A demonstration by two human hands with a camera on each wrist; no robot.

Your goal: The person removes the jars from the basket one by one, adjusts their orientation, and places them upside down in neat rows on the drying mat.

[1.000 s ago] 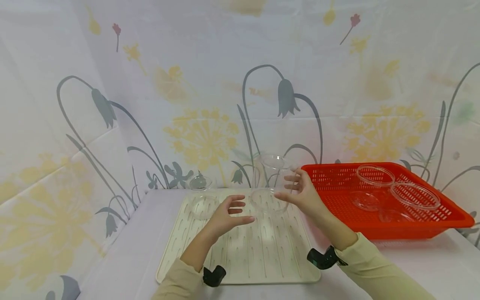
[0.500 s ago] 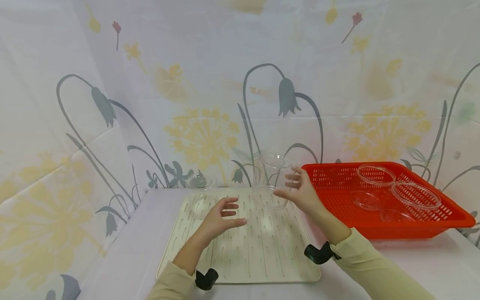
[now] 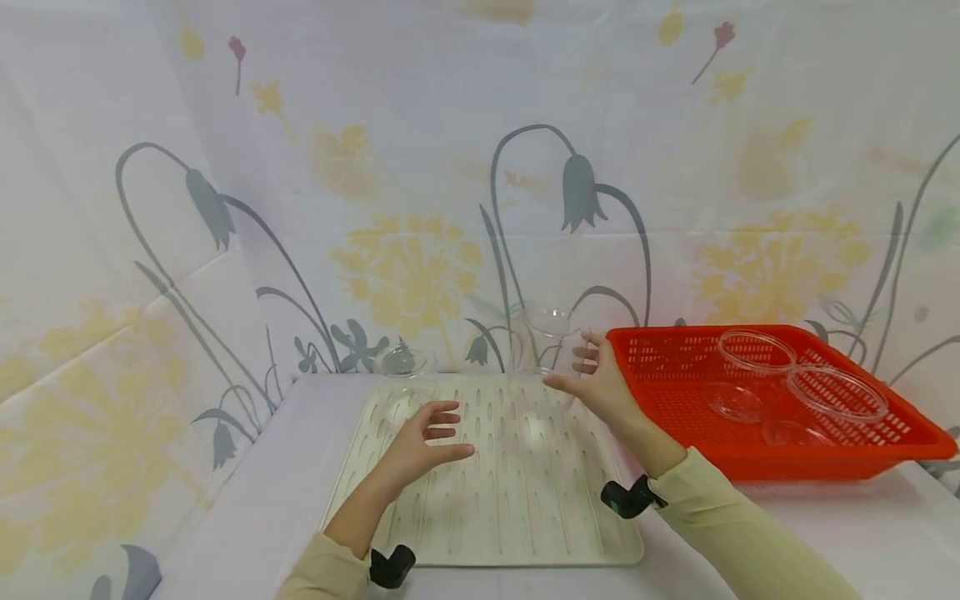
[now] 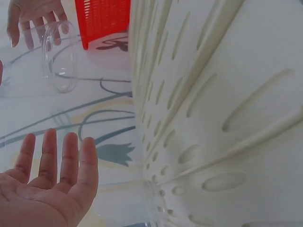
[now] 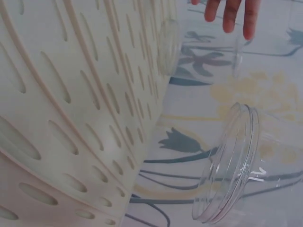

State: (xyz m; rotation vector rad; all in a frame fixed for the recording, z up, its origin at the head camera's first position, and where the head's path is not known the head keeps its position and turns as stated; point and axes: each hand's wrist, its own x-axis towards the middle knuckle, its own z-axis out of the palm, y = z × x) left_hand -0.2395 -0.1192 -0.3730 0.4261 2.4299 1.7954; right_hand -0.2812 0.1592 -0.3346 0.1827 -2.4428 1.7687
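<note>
R hand (image 3: 603,392) w/ jar (image 3: 549,352), btm rim (image 5: 228,165) off tray (image 3: 487,500), L hand (image 3: 414,448) apart

Soft, even light puts glints on the clear jar (image 5: 232,163); both wrist views look hazy

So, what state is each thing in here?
White tray: flat on the table.
Red basket: resting on the table.
Left basket jar: inside the basket, wide rim up.
Right basket jar: inside the basket, wide rim up.
Tray jar: standing on the tray.
Held jar: apart from the tray, ridged end toward it.
Left hand: thumb apart, holding nothing.
Right hand: gripping the held jar.
</note>
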